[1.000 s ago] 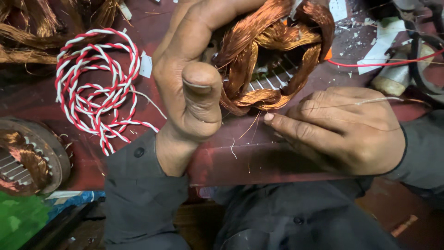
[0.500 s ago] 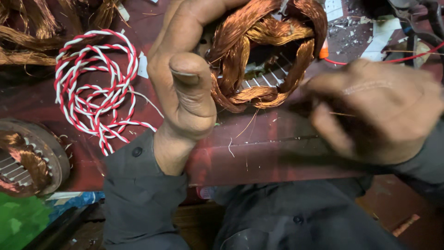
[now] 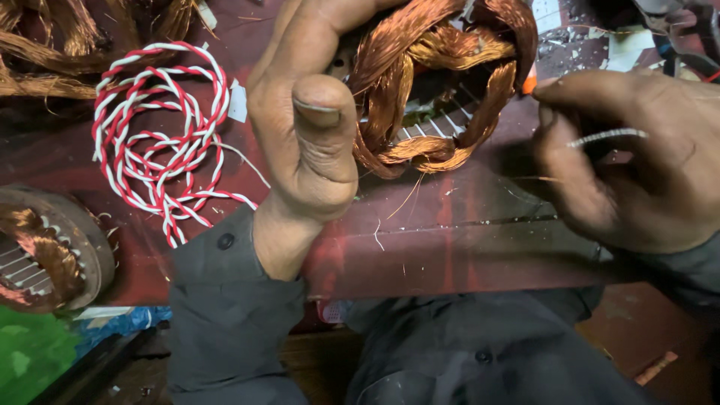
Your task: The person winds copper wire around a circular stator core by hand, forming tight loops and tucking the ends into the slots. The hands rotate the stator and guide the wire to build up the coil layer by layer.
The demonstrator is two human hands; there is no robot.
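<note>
Two bare hands work over a dark red counter [image 3: 465,247], seen from above. The left hand [image 3: 311,142] has its grip wrapped around the near left side of a stator wound with copper coils [image 3: 442,82], thumb pointing toward the camera; the stator rests on the counter near its middle, well back from the front edge. The right hand [image 3: 637,161] hovers just right of the stator, apart from it, fingers pinched closed on a thin pale wire [image 3: 607,136]. Bare counter lies between the stator and the front edge. To the left of the left hand sits a red-and-white twisted wire bundle [image 3: 161,135], loosely coiled. A second stator [image 3: 45,251] overhangs the counter's left front corner. Loose copper wire [image 3: 45,52] fills the far left corner.
</note>
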